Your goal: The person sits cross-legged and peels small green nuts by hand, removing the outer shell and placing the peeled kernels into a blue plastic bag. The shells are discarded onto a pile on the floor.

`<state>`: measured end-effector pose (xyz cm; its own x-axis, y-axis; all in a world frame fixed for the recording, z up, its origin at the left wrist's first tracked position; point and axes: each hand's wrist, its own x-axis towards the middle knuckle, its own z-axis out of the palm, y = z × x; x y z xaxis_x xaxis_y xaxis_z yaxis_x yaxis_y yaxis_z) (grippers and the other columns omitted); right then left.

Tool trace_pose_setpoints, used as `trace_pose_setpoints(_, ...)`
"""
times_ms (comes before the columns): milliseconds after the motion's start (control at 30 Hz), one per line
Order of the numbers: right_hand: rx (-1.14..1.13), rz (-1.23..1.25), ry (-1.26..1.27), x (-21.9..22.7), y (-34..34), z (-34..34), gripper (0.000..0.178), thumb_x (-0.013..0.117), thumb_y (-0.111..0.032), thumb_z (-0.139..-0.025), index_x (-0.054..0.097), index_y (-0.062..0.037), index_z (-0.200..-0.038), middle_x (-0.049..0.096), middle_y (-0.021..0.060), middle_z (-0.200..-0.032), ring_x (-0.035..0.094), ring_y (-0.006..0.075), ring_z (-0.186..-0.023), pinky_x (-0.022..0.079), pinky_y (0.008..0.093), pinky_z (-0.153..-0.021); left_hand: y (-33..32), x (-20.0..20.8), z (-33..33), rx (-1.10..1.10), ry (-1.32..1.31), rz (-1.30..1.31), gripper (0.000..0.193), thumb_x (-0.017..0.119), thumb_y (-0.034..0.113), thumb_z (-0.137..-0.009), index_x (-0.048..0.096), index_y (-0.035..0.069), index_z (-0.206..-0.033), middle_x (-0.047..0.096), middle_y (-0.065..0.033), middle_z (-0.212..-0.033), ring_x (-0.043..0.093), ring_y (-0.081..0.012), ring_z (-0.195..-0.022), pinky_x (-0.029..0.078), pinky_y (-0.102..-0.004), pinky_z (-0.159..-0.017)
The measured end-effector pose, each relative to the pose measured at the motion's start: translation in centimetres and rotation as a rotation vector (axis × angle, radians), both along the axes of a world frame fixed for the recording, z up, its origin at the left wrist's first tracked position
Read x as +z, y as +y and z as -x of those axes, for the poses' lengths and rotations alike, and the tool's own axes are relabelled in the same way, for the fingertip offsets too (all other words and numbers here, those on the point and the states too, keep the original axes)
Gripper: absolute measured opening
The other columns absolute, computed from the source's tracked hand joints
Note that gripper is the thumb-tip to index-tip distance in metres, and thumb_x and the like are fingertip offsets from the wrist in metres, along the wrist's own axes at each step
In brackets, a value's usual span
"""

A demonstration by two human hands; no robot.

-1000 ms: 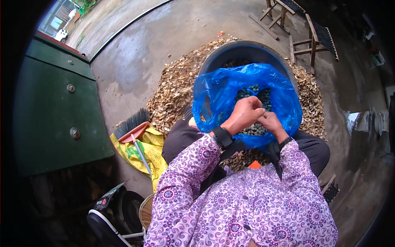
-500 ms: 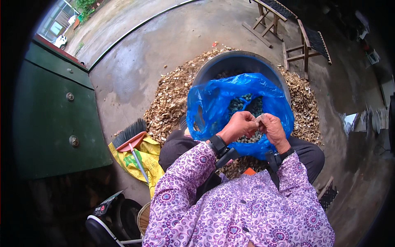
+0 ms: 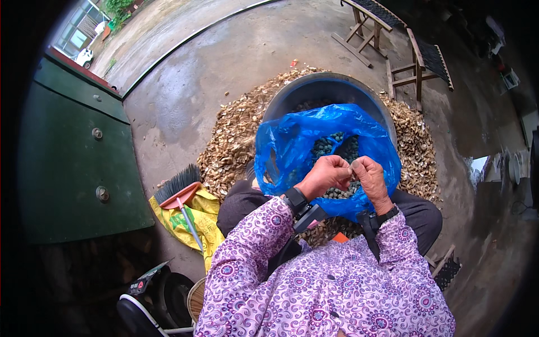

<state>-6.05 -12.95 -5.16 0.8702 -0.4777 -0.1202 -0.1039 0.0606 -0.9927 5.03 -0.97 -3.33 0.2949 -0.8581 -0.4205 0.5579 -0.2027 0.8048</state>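
Observation:
My left hand [image 3: 329,173] and my right hand [image 3: 369,178] meet fingertip to fingertip over an open blue plastic bag [image 3: 303,126]. Both are closed in a pinch, and whatever lies between the fingers is too small or hidden to name. Below them the bag holds many small round kernels [image 3: 337,194], tinted blue where the plastic covers them. The bag rests in the near part of a large grey metal basin [image 3: 292,92], whose far rim shows above it.
Peanut shells [image 3: 233,132] lie heaped around the basin. On the left are a broom [image 3: 178,194] over a yellow sack [image 3: 210,216] and a green metal cabinet [image 3: 73,151]. Wooden folding stools [image 3: 418,70] stand at the far right. My knees flank the bag.
A pale piece, perhaps a peanut shell, showed between my fingertips before and no longer shows clearly. My fingertips have shifted slightly; the bag and basin look almost unchanged.

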Motion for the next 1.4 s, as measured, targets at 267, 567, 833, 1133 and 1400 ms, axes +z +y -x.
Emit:
trace_pose_setpoints(267,0.054,0.220,0.094,0.3,0.5,0.1,0.035,0.049,-0.034,-0.087,0.056,-0.0020,-0.074,0.052,0.0019,-0.064,0.046,0.0081,-0.062,0.039,0.0249,-0.056,0.1,-0.1,0.1,-0.013,0.005,-0.028,0.018,0.059,0.012,-0.075,0.051,-0.002,-0.083,0.054,-0.0059,-0.069,0.055,-0.0137,-0.061,0.048,-0.0260,-0.057)
trace_pose_setpoints(567,0.052,0.431,0.025,0.6,0.8,-0.1,0.022,0.049,-0.016,-0.085,0.054,-0.0002,-0.070,0.050,0.0089,-0.061,0.048,0.0161,-0.057,0.038,0.0297,-0.052,0.3,-0.6,0.5,0.020,0.112,-0.025,0.014,0.057,0.008,-0.076,0.049,-0.002,-0.083,0.052,-0.0067,-0.070,0.053,-0.0139,-0.057,0.048,-0.0273,-0.056)
trace_pose_setpoints(833,-0.039,0.400,-0.032,0.2,1.5,-0.5,0.024,0.048,-0.016,-0.086,0.052,-0.0012,-0.068,0.051,0.0065,-0.060,0.047,0.0135,-0.055,0.038,0.0287,-0.050,0.3,-0.4,1.0,0.096,0.306,0.029,0.014,0.056,0.007,-0.078,0.048,-0.002,-0.086,0.052,-0.0062,-0.070,0.053,-0.0132,-0.059,0.051,-0.0311,-0.061)
trace_pose_setpoints(1133,-0.148,-0.127,-0.010,-1.5,1.0,0.0,0.028,0.048,-0.028,-0.088,0.053,-0.0049,-0.073,0.049,-0.0027,-0.063,0.042,0.0041,-0.057,0.035,0.0204,-0.051,-0.1,-0.8,0.7,0.172,0.377,0.115,0.014,0.056,0.007,-0.079,0.049,-0.001,-0.087,0.055,-0.0071,-0.077,0.056,-0.0131,-0.064,0.051,-0.0297,-0.063)
trace_pose_setpoints(1400,0.062,-0.296,0.055,-0.7,0.7,0.2,0.027,0.051,-0.035,-0.086,0.053,-0.0085,-0.081,0.050,-0.0022,-0.065,0.044,0.0057,-0.054,0.035,0.0197,-0.047,-0.6,0.8,0.8,0.019,-0.528,-0.045,0.015,0.060,0.008,-0.071,0.053,-0.003,-0.079,0.060,-0.0119,-0.068,0.059,-0.0147,-0.062,0.049,-0.0263,-0.057)
